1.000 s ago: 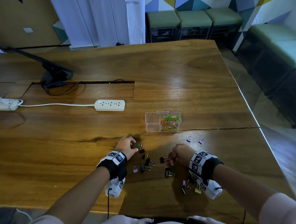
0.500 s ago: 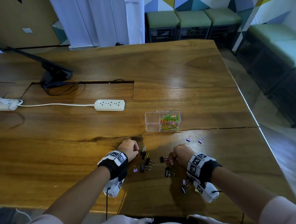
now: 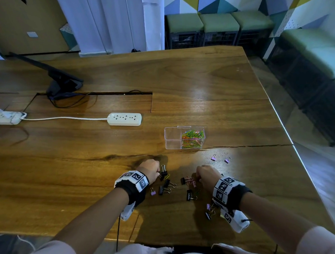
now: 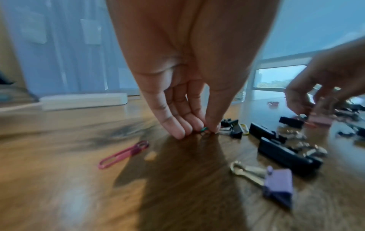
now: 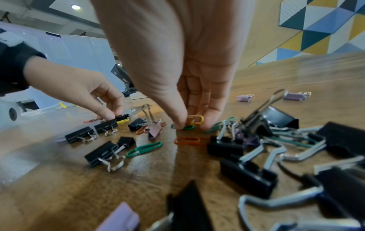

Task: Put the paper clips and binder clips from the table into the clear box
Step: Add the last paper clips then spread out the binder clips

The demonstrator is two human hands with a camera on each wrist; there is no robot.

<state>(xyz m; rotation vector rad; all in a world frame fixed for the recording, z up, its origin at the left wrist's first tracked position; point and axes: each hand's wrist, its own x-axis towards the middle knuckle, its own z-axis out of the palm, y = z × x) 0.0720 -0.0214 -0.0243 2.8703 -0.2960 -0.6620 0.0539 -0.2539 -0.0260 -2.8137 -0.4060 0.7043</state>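
My left hand (image 4: 187,100), drawn nearer since before, pinches a green paper clip (image 4: 204,129); my right hand (image 5: 183,87) pinches a yellow paper clip (image 5: 195,119). No readable writing.

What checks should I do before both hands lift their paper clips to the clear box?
1. Left hand grip on a green paper clip: ok, pinched at the table.
2. Right hand grip on a yellow paper clip: ok, pinched.
3. Extra clips caught in either grip: cannot tell.
4. Clear box open on top: ok.
5. Empty left compartment has room: ok.
6. Table cleared: not ok, black binder clips remain.
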